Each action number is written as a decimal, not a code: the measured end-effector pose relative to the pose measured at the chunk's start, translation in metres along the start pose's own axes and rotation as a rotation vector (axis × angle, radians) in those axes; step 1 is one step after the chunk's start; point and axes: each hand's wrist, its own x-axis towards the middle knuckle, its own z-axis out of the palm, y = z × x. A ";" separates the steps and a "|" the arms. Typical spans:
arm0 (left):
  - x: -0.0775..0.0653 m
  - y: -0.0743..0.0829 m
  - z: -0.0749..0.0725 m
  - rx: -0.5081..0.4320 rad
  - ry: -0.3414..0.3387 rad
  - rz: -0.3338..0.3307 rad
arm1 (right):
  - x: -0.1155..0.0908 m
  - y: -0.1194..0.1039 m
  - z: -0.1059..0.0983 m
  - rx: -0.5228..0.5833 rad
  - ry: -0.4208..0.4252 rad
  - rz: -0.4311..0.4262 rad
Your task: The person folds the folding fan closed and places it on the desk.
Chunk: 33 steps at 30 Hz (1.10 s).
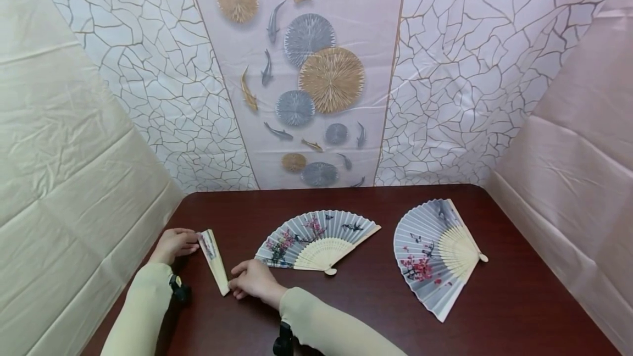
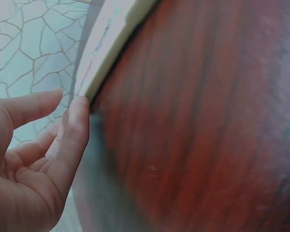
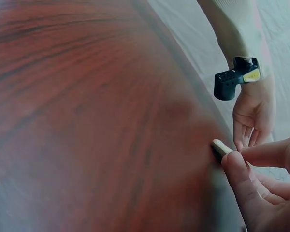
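Behind everything, a patterned backdrop [image 1: 445, 70] of crackle-lined panels and printed fish; along either side, plain pale cloth [image 1: 89, 180]; below, a dark red-brown tabletop [image 1: 371, 295], ending at the backdrop along its far edge.

Near the left edge, a folded fan [image 1: 214, 262], set slantwise: bare ribs toward the near edge, printed leaf toward the far left corner. Attended at both ends, probably for better control of a slim bundle likely to swing if held at one end only.

At the rib end, right hand [image 1: 256, 280] with thumb and forefinger brought narrowly together in a pinch, a short stub jutting past; presumably the anchoring hold, the narrow tip suiting two fingers better than a full fist. At the leaf end, left hand [image 1: 173, 245] with fingers [image 2: 75, 130] mostly extended, one fingertip touching the fan's end, thumb held well apart; a touch rather than a grip, perhaps only for steadying. Contact between folded fan and tabletop: cannot tell from these views.

Around the middle, toward the far edge, a central fan [image 1: 316, 238], spread flat, pivot facing the near edge, one end just beside the right hand. Closer to the right edge, a sideways fan [image 1: 435, 251], also spread, pivot turned to that edge. Neither held, both seemingly stable through lying broad and flat, and set without overlap, leaving both blossom prints visible.
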 end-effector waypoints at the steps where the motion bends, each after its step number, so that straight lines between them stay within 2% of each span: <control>1: -0.001 0.002 -0.001 0.002 0.001 0.011 | 0.001 -0.002 -0.002 -0.006 0.004 -0.005; 8: -0.001 0.019 0.002 0.033 0.007 0.069 | 0.013 -0.010 -0.021 -0.014 0.029 -0.028; 13: 0.000 0.025 0.011 0.018 0.007 0.083 | 0.018 -0.012 -0.039 0.018 0.066 -0.038; 17: 0.001 0.028 0.023 0.028 -0.004 0.094 | 0.022 -0.012 -0.056 0.025 0.116 -0.039; 33: 0.007 0.045 0.079 0.180 -0.035 0.144 | 0.021 -0.008 -0.134 -0.037 0.203 -0.034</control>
